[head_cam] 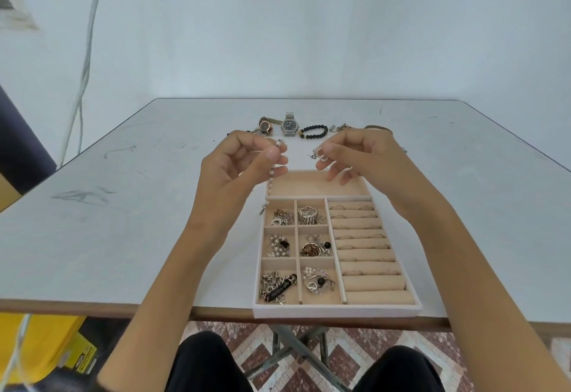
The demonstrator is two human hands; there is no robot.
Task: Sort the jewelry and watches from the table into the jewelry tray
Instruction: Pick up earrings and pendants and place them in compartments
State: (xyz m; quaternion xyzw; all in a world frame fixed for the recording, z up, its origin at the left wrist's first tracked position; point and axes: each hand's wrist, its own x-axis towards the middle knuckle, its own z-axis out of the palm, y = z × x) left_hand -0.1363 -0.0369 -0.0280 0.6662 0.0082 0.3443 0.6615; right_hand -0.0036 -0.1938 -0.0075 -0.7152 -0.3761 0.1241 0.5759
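A beige jewelry tray (336, 306) lies at the table's near edge, its small compartments holding chains, pearls and pendants, with ring rolls on the right. Above its far end my left hand (238, 169) pinches a beaded silver bracelet (269, 189) that dangles down beside the tray's left wall. My right hand (358, 157) pinches a small sparkly heart-shaped piece (319, 154). Further back on the table lie a rose-gold watch (265, 126), a silver watch (289, 126) and a black bead bracelet (314, 131).
More small jewelry (340, 127) and a gold bangle (377, 127) lie behind my right hand. The grey table (123, 221) is scuffed. A white cable (83, 67) hangs at the left wall. A yellow box (61, 345) sits on the floor at the left.
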